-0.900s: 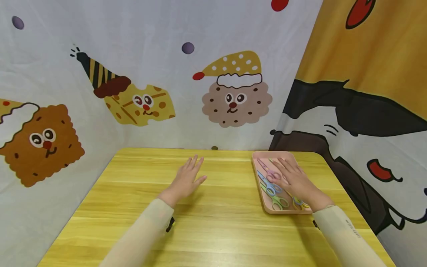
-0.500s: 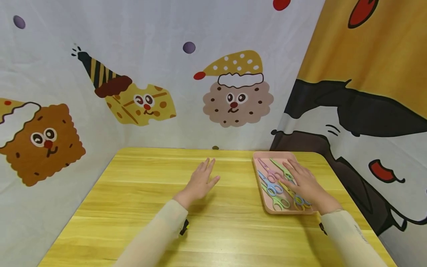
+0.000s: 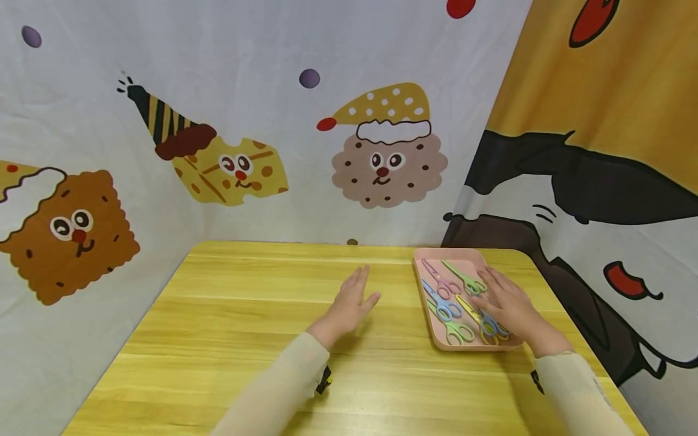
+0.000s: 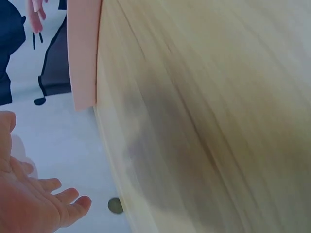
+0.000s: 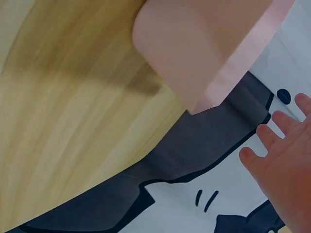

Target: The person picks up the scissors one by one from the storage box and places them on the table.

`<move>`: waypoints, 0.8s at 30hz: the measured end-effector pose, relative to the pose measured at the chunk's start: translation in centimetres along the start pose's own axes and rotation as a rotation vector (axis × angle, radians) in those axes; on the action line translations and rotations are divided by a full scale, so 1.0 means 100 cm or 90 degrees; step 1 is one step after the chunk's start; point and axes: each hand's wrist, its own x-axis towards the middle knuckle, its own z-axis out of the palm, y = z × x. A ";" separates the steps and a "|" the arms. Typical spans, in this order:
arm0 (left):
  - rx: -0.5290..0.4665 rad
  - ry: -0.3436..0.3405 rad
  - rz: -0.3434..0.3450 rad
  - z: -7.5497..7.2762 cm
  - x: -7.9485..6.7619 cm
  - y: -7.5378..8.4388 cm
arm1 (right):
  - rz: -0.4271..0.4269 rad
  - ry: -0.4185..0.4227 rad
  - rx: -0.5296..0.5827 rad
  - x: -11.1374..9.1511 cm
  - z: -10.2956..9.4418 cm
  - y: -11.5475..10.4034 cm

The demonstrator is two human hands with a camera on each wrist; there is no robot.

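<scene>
Since the earlier frames the left hand [image 3: 348,306] has moved right above the surface [image 3: 245,303], and the right hand [image 3: 509,303] has drawn right and nearer, uncovering more of the far green scissors [image 3: 463,278]; the pink tray [image 3: 470,263] sits where it was, at the right, its long axis running near to far. The right hand is closer, over the tray's right side, contact unclear; the left hand is apart, left of it. Both have extended fingers, holding nothing. Pink scissors [image 3: 444,284] and yellow scissors [image 3: 472,311] point far-left, handles nearer.
</scene>
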 end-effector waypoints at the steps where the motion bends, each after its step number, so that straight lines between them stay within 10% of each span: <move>1: -0.014 -0.001 -0.002 0.002 0.000 0.002 | 0.004 -0.001 -0.001 -0.001 0.000 0.001; 24: -0.258 0.087 -0.104 0.066 0.016 0.045 | 0.193 -0.023 0.119 -0.023 -0.007 0.020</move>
